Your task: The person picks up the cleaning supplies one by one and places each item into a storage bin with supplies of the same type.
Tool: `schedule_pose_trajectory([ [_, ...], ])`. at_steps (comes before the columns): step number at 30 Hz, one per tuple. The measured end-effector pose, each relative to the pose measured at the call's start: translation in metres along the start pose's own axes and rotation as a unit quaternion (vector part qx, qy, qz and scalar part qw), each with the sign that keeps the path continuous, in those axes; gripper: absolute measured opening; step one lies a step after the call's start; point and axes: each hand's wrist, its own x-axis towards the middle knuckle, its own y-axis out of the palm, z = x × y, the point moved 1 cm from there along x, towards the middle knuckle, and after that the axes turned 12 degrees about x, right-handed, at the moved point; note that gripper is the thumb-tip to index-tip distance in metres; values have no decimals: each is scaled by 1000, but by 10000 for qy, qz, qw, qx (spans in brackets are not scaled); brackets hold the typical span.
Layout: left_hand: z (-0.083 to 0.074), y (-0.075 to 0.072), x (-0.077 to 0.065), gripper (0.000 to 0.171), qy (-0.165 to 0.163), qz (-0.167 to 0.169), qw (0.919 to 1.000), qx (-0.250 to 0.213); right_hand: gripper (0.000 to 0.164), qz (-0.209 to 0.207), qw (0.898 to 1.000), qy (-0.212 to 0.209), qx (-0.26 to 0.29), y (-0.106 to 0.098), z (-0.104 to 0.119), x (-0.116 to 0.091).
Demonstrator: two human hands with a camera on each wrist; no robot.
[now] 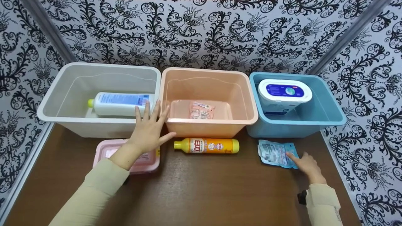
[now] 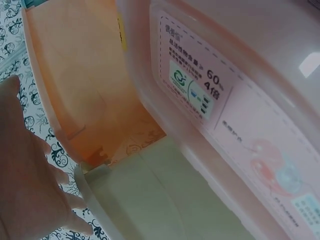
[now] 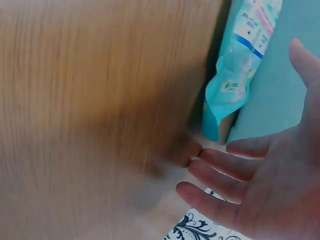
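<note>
My left hand (image 1: pixel 147 131) is spread flat, its fingers over the front rims where the grey bin (image 1: pixel 78 120) and the peach bin (image 1: pixel 213 121) meet. Beneath its wrist a pink plastic box (image 1: pixel 152 166) lies on the table; its printed label (image 2: pixel 200 85) fills much of the left wrist view. At the right, my right hand (image 1: pixel 309 166) reaches beside a light-blue pouch (image 1: pixel 273 153), thumb overlapping the pouch's edge in the head view. Its fingers (image 3: pixel 220 207) are extended and hold nothing. An orange bottle with a yellow cap (image 1: pixel 216 146) lies between the hands.
A white bottle (image 1: pixel 119 103) lies in the grey bin, and a small pink packet (image 1: pixel 202 110) in the peach one. The blue bin (image 1: pixel 301 123) contains a white tub (image 1: pixel 279 103). Patterned walls (image 1: pixel 201 34) enclose the brown table (image 1: pixel 201 194) behind and at both sides.
</note>
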Motion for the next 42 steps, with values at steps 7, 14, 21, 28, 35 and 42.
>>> schedule_pose_trajectory([
  [7,1,2,-1,85,9,-19,10000,-19,114,-125,9997,62,187,2,0,2],
  [14,1,4,0,84,36,20,10000,-8,101,-256,9977,87,615,4,-1,1],
  [21,1,5,-1,84,24,155,9999,44,55,-687,9962,268,467,2,-2,6],
  [28,1,5,0,84,28,179,9998,27,42,-625,9941,226,851,-1,-4,7],
  [35,2,5,0,84,15,193,9998,-7,57,57,9342,437,3539,-10,-5,-1],
  [42,3,6,0,85,-10,197,9998,-37,29,1154,6734,1249,7195,-17,-6,-7],
])
